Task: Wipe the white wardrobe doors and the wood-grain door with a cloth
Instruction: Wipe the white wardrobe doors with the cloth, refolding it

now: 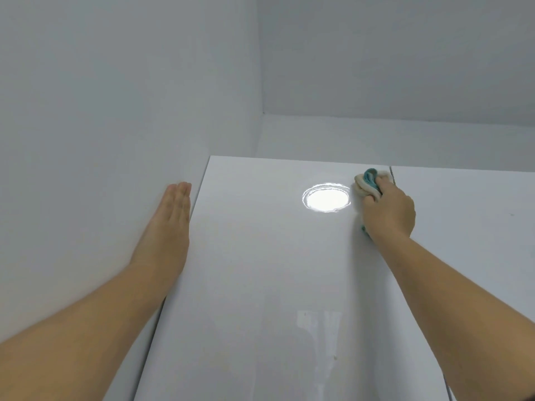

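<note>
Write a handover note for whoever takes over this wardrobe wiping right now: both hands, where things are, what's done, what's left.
Left hand: open, fingers straight, flat against the wall beside the wardrobe's left edge, holding nothing.
Right hand: grips the bunched white and teal cloth, pressing it on the left white door near its top right corner, by the seam.
Done: wiping is under way at the top of this door; how much is already clean cannot be told.
Left: the rest of this door, the right white door, and the wood-grain door, which is out of view.
</note>
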`<action>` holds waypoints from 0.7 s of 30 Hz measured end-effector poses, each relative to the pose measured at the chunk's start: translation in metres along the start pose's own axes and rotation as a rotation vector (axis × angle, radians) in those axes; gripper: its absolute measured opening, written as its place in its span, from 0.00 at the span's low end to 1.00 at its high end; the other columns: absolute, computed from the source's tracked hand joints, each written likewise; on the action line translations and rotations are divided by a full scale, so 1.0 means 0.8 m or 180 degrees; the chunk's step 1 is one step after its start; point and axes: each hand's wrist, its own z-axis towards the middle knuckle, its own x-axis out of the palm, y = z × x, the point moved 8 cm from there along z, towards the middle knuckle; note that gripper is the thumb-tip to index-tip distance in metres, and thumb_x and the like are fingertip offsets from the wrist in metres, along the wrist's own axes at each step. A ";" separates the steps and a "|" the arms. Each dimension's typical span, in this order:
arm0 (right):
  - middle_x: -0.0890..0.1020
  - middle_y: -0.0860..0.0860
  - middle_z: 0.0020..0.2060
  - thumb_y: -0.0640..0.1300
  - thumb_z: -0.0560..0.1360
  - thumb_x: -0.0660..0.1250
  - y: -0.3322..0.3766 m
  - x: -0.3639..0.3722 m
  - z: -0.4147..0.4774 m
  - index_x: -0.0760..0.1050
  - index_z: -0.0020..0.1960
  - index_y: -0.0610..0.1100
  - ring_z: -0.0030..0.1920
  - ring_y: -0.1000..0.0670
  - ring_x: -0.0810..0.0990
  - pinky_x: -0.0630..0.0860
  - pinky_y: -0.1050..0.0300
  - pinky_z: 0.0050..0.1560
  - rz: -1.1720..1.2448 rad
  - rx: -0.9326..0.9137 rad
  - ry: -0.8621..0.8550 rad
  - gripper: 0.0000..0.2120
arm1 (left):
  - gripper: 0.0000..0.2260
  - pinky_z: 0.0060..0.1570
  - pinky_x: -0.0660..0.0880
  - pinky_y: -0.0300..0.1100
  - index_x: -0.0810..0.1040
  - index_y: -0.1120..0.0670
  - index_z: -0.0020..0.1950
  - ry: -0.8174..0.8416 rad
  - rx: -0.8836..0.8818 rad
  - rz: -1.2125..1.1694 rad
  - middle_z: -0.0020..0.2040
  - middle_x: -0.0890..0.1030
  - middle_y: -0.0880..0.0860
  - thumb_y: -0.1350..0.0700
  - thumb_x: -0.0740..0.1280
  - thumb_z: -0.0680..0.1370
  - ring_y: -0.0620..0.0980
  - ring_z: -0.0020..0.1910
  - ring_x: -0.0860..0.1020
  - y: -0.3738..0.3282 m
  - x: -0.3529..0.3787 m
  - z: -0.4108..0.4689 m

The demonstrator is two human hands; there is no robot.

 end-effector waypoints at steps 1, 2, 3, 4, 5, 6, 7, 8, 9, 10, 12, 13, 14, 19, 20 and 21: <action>0.77 0.45 0.44 0.39 0.76 0.57 0.008 0.006 -0.006 0.73 0.63 0.46 0.49 0.41 0.73 0.65 0.56 0.40 0.0053 -0.0057 0.0005 0.17 | 0.29 0.70 0.39 0.67 0.39 0.77 0.71 0.0012 0.0009 0.0007 0.71 0.40 0.78 0.54 0.44 0.82 0.74 0.73 0.42 0.000 0.000 0.000; 0.77 0.45 0.44 0.40 0.76 0.57 0.016 0.012 -0.013 0.73 0.62 0.47 0.48 0.42 0.73 0.64 0.56 0.39 0.0115 -0.0096 0.0014 0.16 | 0.29 0.71 0.39 0.66 0.39 0.76 0.71 0.0030 0.0025 -0.0001 0.72 0.40 0.77 0.54 0.44 0.82 0.73 0.73 0.42 0.000 0.000 0.000; 0.77 0.45 0.43 0.40 0.76 0.57 0.023 0.018 -0.019 0.74 0.62 0.47 0.47 0.43 0.72 0.64 0.56 0.38 0.0155 -0.0117 0.0026 0.16 | 0.29 0.71 0.39 0.66 0.39 0.76 0.72 0.0054 0.0053 -0.0007 0.72 0.40 0.76 0.54 0.44 0.82 0.73 0.74 0.42 -0.001 -0.001 0.000; 0.76 0.45 0.43 0.40 0.76 0.58 0.030 0.023 -0.023 0.74 0.61 0.47 0.47 0.43 0.73 0.65 0.56 0.38 0.0186 -0.0128 0.0030 0.15 | 0.29 0.71 0.39 0.65 0.39 0.75 0.72 0.0079 0.0097 -0.0002 0.73 0.40 0.75 0.54 0.44 0.82 0.72 0.74 0.42 -0.001 -0.002 0.001; 0.76 0.46 0.43 0.40 0.76 0.58 0.037 0.027 -0.027 0.74 0.60 0.46 0.48 0.42 0.73 0.65 0.55 0.38 0.0223 -0.0132 0.0026 0.14 | 0.29 0.71 0.39 0.64 0.39 0.74 0.72 0.0105 0.0145 0.0007 0.73 0.40 0.74 0.53 0.44 0.83 0.71 0.75 0.42 -0.001 -0.002 0.002; 0.76 0.47 0.43 0.39 0.75 0.58 0.045 0.032 -0.030 0.74 0.59 0.45 0.49 0.41 0.74 0.66 0.55 0.38 0.0259 -0.0131 0.0031 0.14 | 0.29 0.72 0.40 0.64 0.40 0.73 0.73 0.0122 0.0187 0.0005 0.74 0.41 0.73 0.53 0.44 0.83 0.70 0.75 0.42 -0.001 -0.002 0.003; 0.76 0.47 0.45 0.39 0.75 0.57 0.053 0.038 -0.033 0.74 0.59 0.45 0.50 0.41 0.74 0.66 0.55 0.39 0.0297 -0.0132 0.0054 0.14 | 0.29 0.72 0.40 0.63 0.40 0.73 0.74 0.0131 0.0225 0.0005 0.74 0.41 0.73 0.53 0.44 0.83 0.70 0.75 0.43 0.000 -0.003 0.004; 0.77 0.47 0.47 0.38 0.75 0.57 0.063 0.046 -0.038 0.74 0.59 0.44 0.51 0.40 0.74 0.66 0.55 0.39 0.0334 -0.0151 0.0098 0.15 | 0.29 0.72 0.41 0.62 0.40 0.72 0.74 0.0138 0.0260 0.0002 0.75 0.41 0.72 0.52 0.44 0.83 0.69 0.75 0.43 0.001 -0.003 0.004; 0.78 0.47 0.49 0.38 0.75 0.57 0.075 0.054 -0.043 0.73 0.60 0.44 0.51 0.41 0.73 0.66 0.55 0.38 0.0367 -0.0199 0.0152 0.15 | 0.29 0.72 0.41 0.62 0.40 0.71 0.74 0.0143 0.0294 0.0004 0.75 0.41 0.71 0.52 0.44 0.83 0.68 0.76 0.43 0.002 -0.003 0.005; 0.78 0.47 0.51 0.38 0.75 0.57 0.088 0.065 -0.050 0.73 0.61 0.44 0.52 0.41 0.73 0.66 0.55 0.38 0.0383 -0.0269 0.0224 0.16 | 0.28 0.72 0.41 0.61 0.40 0.71 0.74 0.0155 0.0322 0.0018 0.75 0.41 0.70 0.52 0.44 0.83 0.67 0.76 0.43 0.003 -0.003 0.005; 0.77 0.48 0.59 0.38 0.76 0.58 0.115 0.086 -0.065 0.71 0.65 0.45 0.55 0.42 0.72 0.66 0.55 0.39 0.0302 -0.0422 0.0371 0.18 | 0.28 0.73 0.41 0.60 0.40 0.70 0.74 0.0165 0.0367 -0.0004 0.76 0.41 0.69 0.51 0.43 0.83 0.66 0.76 0.42 0.006 -0.004 0.004; 0.75 0.50 0.62 0.39 0.76 0.58 0.127 0.096 -0.073 0.69 0.67 0.46 0.56 0.43 0.71 0.66 0.55 0.40 0.0256 -0.0455 0.0427 0.19 | 0.28 0.73 0.40 0.59 0.39 0.70 0.74 0.0173 0.0380 -0.0014 0.76 0.41 0.69 0.51 0.43 0.83 0.66 0.76 0.42 0.008 -0.004 0.002; 0.74 0.51 0.64 0.39 0.77 0.58 0.137 0.104 -0.079 0.68 0.69 0.47 0.58 0.44 0.70 0.66 0.55 0.41 0.0229 -0.0454 0.0468 0.20 | 0.28 0.73 0.40 0.59 0.39 0.70 0.74 0.0176 0.0384 -0.0044 0.76 0.40 0.69 0.52 0.42 0.83 0.65 0.76 0.41 0.009 -0.004 0.002; 0.73 0.53 0.63 0.40 0.78 0.58 0.178 0.133 -0.105 0.65 0.70 0.47 0.59 0.46 0.68 0.66 0.56 0.42 0.0281 -0.0599 0.0696 0.21 | 0.29 0.71 0.37 0.63 0.38 0.72 0.73 0.0014 0.0135 -0.0067 0.75 0.40 0.71 0.52 0.43 0.83 0.68 0.75 0.38 0.019 -0.009 -0.002; 0.74 0.52 0.62 0.40 0.78 0.59 0.190 0.140 -0.112 0.66 0.70 0.47 0.58 0.46 0.68 0.66 0.55 0.41 0.0315 -0.0668 0.0782 0.21 | 0.29 0.70 0.37 0.65 0.40 0.72 0.73 0.0011 0.0099 -0.0026 0.75 0.41 0.71 0.51 0.43 0.83 0.69 0.75 0.38 0.021 -0.009 -0.004; 0.75 0.52 0.61 0.39 0.78 0.59 0.201 0.147 -0.119 0.66 0.69 0.46 0.58 0.46 0.68 0.66 0.55 0.41 0.0353 -0.0743 0.0858 0.20 | 0.30 0.70 0.37 0.66 0.41 0.72 0.74 0.0016 0.0068 -0.0020 0.75 0.42 0.72 0.50 0.44 0.83 0.70 0.74 0.38 0.022 -0.010 -0.004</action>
